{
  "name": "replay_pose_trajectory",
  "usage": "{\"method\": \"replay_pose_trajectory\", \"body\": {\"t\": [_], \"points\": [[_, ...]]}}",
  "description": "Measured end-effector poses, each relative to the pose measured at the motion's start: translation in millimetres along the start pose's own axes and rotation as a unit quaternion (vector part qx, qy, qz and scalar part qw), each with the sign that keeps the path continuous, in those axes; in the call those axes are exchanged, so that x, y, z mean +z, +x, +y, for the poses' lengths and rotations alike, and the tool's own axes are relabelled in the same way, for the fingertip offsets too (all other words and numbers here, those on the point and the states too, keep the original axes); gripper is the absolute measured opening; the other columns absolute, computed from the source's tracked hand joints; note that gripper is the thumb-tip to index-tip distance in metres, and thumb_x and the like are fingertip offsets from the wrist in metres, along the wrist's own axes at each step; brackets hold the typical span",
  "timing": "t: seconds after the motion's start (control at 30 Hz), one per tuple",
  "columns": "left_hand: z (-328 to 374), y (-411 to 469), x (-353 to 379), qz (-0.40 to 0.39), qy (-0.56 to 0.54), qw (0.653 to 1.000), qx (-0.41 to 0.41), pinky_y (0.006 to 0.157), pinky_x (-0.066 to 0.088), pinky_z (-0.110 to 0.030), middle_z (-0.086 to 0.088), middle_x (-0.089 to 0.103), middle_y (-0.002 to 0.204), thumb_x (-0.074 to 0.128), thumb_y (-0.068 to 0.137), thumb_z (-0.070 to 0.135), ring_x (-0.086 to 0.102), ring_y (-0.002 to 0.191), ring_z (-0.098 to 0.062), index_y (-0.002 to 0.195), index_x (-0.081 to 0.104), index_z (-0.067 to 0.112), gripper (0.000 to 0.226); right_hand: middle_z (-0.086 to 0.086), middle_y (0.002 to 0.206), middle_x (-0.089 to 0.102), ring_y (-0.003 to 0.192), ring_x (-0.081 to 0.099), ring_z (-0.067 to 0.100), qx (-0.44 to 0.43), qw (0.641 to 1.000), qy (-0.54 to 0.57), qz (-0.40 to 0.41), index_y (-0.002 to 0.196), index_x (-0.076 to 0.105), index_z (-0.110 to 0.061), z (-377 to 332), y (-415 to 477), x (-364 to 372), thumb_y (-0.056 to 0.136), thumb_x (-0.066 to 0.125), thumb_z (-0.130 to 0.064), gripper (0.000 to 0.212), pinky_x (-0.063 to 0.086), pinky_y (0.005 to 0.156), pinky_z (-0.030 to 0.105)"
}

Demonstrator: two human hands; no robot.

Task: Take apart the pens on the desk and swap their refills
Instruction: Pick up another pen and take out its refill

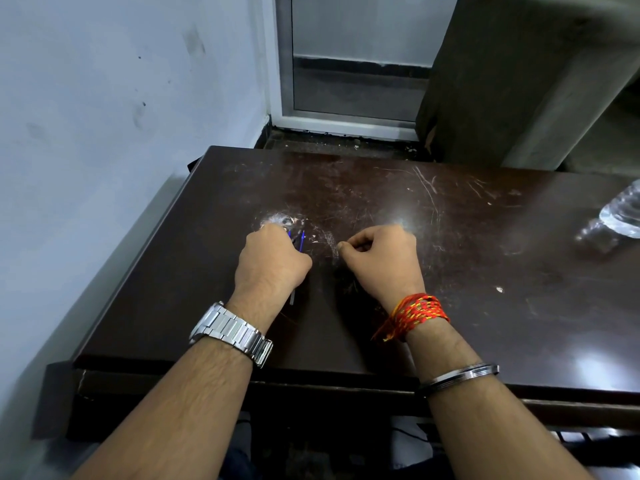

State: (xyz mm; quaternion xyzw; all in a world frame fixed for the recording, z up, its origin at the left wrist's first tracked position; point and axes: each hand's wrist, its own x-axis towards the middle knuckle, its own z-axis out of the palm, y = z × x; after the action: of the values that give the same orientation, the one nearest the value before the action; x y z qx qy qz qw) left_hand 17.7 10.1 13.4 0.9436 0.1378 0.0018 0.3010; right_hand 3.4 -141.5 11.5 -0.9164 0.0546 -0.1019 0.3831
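Observation:
My left hand [272,259] lies knuckles-up on the dark desk [450,271] and covers most of the pens. Blue pen parts [302,240] stick out past its fingers, and a thin pale end [292,296] shows below the heel of the hand. Whether its fingers grip the pens is hidden. My right hand [379,258] sits just to the right with fingers curled and thumb against forefinger, as if pinching something tiny that I cannot make out.
A clear plastic bottle [620,216] lies at the desk's right edge. The desk's left edge runs beside a wall [104,98]. A small white scrap [499,289] lies right of my right hand. A door frame stands behind the desk.

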Motion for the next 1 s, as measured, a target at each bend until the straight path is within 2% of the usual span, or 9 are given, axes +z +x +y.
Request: {"method": "replay_pose_trajectory", "body": {"t": [0.07,0.2,0.37,0.5,0.6,0.7,0.83,0.93,1.0], "points": [[1.0,-1.1,0.8,0.009,-0.005,1.0,0.015,0.041,0.03,-0.027,-0.003,0.051,0.071,0.067,0.078,0.016,0.047,0.055,-0.017,0.069,0.047,0.014,0.021,-0.01,0.061,0.065,0.078,0.063,0.008,-0.001,1.0,0.007,0.004,0.067,0.071,-0.023,-0.9,-0.6,0.9,0.086,0.071,-0.029,0.02,0.048,0.074,0.019],[3.5,-4.4,3.4,0.035,-0.02,0.998,0.042,0.042,0.028,-0.025,0.0,0.047,0.066,0.065,0.078,0.017,0.044,0.053,-0.015,0.064,0.043,0.017,0.026,-0.008,0.062,0.069,0.061,0.063,-0.002,0.011,0.999,0.043,0.015,0.072,0.077,-0.017,-2.8,-1.2,0.9,0.086,0.071,-0.032,0.022,0.041,0.054,0.0],[1.0,-2.1,3.2,0.038,0.004,0.999,0.014,0.04,0.027,-0.025,0.0,0.049,0.066,0.069,0.077,0.019,0.045,0.052,-0.014,0.065,0.047,0.018,0.026,-0.007,0.064,0.069,0.057,0.06,-0.003,0.014,0.999,0.04,0.007,0.074,0.077,-0.017,-2.8,-2.3,0.7,0.087,0.07,-0.032,0.021,0.038,0.053,-0.004],[1.2,-0.9,3.8,0.017,0.011,1.0,0.011,0.041,0.03,-0.026,-0.003,0.053,0.071,0.069,0.078,0.018,0.048,0.055,-0.016,0.069,0.049,0.016,0.022,-0.012,0.059,0.064,0.054,0.058,-0.015,0.015,0.999,0.042,-0.005,0.067,0.071,-0.022,-3.2,-2.5,1.2,0.087,0.07,-0.031,0.022,0.036,0.05,-0.004],[2.9,-4.2,4.0,0.025,0.017,0.999,0.029,0.045,0.034,-0.027,-0.003,0.052,0.069,0.067,0.078,0.018,0.052,0.057,-0.022,0.066,0.047,0.016,0.024,-0.011,0.063,0.066,0.056,0.061,-0.004,0.015,0.999,0.033,-0.015,0.073,0.074,-0.022,-2.8,-2.0,2.7,0.088,0.07,-0.033,0.02,0.038,0.047,0.0],[7.2,-7.4,2.3,0.054,-0.004,0.997,0.059,0.05,0.037,-0.029,-0.004,0.052,0.065,0.064,0.078,0.021,0.056,0.062,-0.03,0.061,0.045,0.016,0.027,-0.01,0.066,0.068,0.061,0.062,-0.001,0.02,0.999,0.038,-0.017,0.078,0.077,-0.02,-3.0,-1.5,5.2,0.087,0.07,-0.034,0.018,0.038,0.048,0.001],[11.3,-10.8,2.4,0.07,-0.076,0.991,0.081,0.04,0.028,-0.025,-0.005,0.057,0.059,0.062,0.079,0.022,0.055,0.054,-0.023,0.059,0.054,0.01,0.025,-0.01,0.059,0.069,0.057,0.063,-0.001,0.045,0.993,0.106,-0.016,0.07,0.077,-0.021,-2.9,0.3,8.2,0.085,0.071,-0.041,0.025,0.04,0.051,0.006],[11.9,-13.7,4.0,0.045,-0.116,0.986,0.106,0.037,0.032,-0.018,-0.002,0.059,0.054,0.064,0.081,0.022,0.056,0.05,-0.013,0.062,0.062,0.009,0.024,-0.003,0.06,0.07,0.054,0.061,0.008,0.098,0.974,0.199,-0.054,0.068,0.077,-0.018,-3.5,-0.5,10.3,0.084,0.07,-0.046,0.034,0.047,0.057,0.026],[12.5,-14.5,5.9,0.033,-0.147,0.981,0.118,0.037,0.035,-0.014,0.004,0.057,0.049,0.066,0.082,0.023,0.052,0.044,-0.005,0.061,0.066,0.01,0.025,0.002,0.058,0.068,0.052,0.058,0.01,0.113,0.962,0.24,-0.066,0.069,0.077,-0.015,-4.2,-0.5,11.3,0.083,0.071,-0.045,0.034,0.046,0.054,0.03]]}}
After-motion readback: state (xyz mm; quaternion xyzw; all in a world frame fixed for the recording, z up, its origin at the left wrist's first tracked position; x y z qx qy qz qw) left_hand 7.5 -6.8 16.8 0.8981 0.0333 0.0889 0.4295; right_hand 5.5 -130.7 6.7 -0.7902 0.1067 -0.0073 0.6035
